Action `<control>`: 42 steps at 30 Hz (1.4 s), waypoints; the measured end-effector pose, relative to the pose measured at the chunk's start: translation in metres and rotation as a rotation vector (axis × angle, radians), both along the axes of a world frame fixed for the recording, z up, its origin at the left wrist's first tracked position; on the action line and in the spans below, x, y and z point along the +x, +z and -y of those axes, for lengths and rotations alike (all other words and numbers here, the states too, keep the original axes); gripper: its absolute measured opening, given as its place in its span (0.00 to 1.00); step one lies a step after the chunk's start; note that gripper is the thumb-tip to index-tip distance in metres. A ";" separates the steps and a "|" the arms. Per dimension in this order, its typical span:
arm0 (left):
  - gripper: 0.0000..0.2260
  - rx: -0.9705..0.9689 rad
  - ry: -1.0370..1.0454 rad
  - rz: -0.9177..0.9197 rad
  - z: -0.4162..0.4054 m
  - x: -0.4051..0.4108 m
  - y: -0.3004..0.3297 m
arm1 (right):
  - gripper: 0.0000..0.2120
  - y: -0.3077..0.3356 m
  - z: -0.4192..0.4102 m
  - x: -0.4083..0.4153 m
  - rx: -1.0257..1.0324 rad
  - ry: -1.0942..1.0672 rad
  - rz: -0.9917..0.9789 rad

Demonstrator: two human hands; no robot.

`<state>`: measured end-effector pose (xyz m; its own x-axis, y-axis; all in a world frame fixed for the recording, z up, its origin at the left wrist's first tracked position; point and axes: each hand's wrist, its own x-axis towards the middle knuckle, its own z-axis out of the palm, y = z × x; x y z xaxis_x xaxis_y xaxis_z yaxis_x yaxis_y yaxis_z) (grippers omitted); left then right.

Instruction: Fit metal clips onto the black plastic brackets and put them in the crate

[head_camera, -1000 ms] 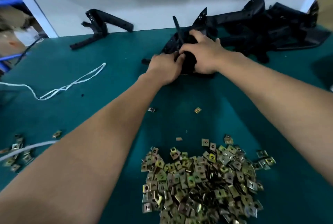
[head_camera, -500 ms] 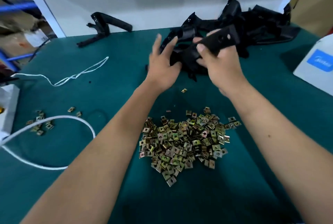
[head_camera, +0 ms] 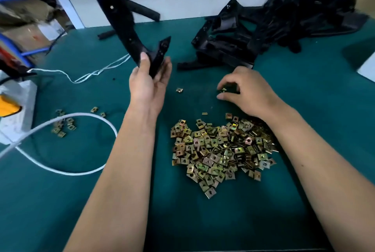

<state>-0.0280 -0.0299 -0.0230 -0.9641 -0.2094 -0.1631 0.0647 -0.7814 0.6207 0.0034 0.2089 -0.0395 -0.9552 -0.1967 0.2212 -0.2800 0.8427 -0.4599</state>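
My left hand (head_camera: 150,87) grips the long black plastic bracket with its row of holes (head_camera: 123,26) near the fork, thumb curled over the front, so its long arm runs up toward 11 o'clock. My right hand (head_camera: 246,91) hovers low over the green mat (head_camera: 304,109), finger and thumb curled round a small brass-coloured metal clip (head_camera: 223,89); I judge it pinched, though it is tiny. From that clip the bracket's forked end lies at about 10 o'clock, so the right hand must carry it up and leftward. The heap of brass clips (head_camera: 221,150) lies at 6 o'clock from the right hand. I see no crate.
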 end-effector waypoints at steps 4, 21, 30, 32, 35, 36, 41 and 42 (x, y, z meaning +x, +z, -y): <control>0.09 -0.002 -0.077 0.049 -0.005 0.004 -0.003 | 0.04 -0.002 0.010 0.001 0.019 -0.010 -0.070; 0.03 -0.100 -0.512 -0.007 -0.053 0.027 -0.013 | 0.08 -0.009 0.010 0.000 0.081 -0.199 -0.183; 0.08 -0.080 -0.483 -0.025 -0.052 0.029 -0.012 | 0.11 0.000 0.018 0.012 -0.287 -0.103 -0.082; 0.10 -0.120 -0.484 -0.021 -0.051 0.028 -0.013 | 0.10 -0.001 0.016 0.011 -0.341 -0.106 -0.044; 0.10 -0.173 -0.498 -0.030 -0.050 0.028 -0.013 | 0.10 0.000 0.015 0.009 -0.504 -0.128 -0.015; 0.10 -0.175 -0.505 -0.031 -0.050 0.028 -0.013 | 0.10 0.001 0.014 0.009 -0.561 -0.142 -0.016; 0.11 -0.182 -0.535 -0.032 -0.048 0.027 -0.013 | 0.12 0.001 0.015 0.010 -0.773 -0.238 -0.027; 0.11 -0.189 -0.539 -0.032 -0.048 0.027 -0.014 | 0.11 0.002 0.015 0.011 -0.842 -0.243 -0.030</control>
<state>-0.0015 0.0183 -0.0368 -0.9465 0.2909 -0.1399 -0.2916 -0.5846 0.7571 0.0139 0.1938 -0.0379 -0.9409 0.2514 0.2269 -0.1586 0.2647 -0.9512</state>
